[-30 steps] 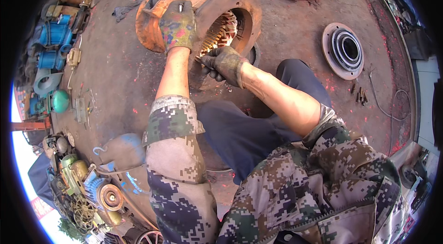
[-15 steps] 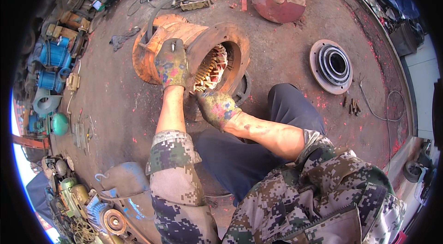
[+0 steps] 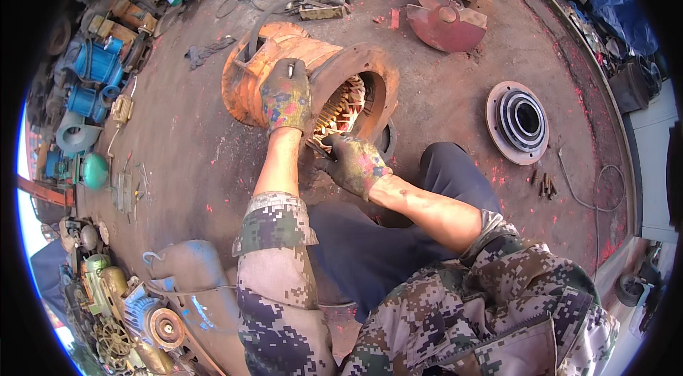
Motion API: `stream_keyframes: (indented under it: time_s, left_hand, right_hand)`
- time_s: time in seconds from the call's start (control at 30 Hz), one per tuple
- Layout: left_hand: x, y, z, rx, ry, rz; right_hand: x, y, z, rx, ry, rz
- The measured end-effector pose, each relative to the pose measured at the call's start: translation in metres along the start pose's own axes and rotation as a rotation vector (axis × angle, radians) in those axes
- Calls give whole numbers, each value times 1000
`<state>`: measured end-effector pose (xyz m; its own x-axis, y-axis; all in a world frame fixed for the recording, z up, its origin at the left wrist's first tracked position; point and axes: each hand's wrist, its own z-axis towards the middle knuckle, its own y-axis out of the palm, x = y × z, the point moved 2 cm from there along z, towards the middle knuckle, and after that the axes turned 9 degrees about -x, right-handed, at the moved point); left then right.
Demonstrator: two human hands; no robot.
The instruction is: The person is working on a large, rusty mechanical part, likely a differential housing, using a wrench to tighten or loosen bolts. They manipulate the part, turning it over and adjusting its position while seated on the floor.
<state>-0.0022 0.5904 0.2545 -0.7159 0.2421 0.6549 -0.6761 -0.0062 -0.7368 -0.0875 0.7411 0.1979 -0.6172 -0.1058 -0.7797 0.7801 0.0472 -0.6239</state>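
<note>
An orange, rusty motor housing lies on its side, its round flange turned toward me. Inside its opening, copper windings with white lacing show. My left hand, in a patterned work glove, is closed against the housing beside the flange. From the top of that fist pokes the shiny end of a metal rod; the rest is hidden. My right hand, gloved alike, is at the flange's lower rim with its fingers bent together. Whatever they grip there cannot be made out.
A round flanged cover lies at right, with several bolts beside it. Beyond the housing are a dark red half-round guard and tools with cables. Blue motors and other machine parts crowd the left side.
The whole view has shifted, so the scene sits slightly further right and lower. My right hand's fingers have changed position at the flange's lower rim; my left fist keeps its place on the housing.
</note>
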Motion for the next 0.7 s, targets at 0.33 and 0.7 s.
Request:
stream_keyframes:
  time_s: [0.33, 0.7]
  left_hand:
    - [0, 0, -4, 3, -43, 36]
    - [-8, -20, -12, 213, 185, 41]
  right_hand:
    - [15, 26, 5, -193, 460, 984]
    - [23, 11, -2, -143, 170, 528]
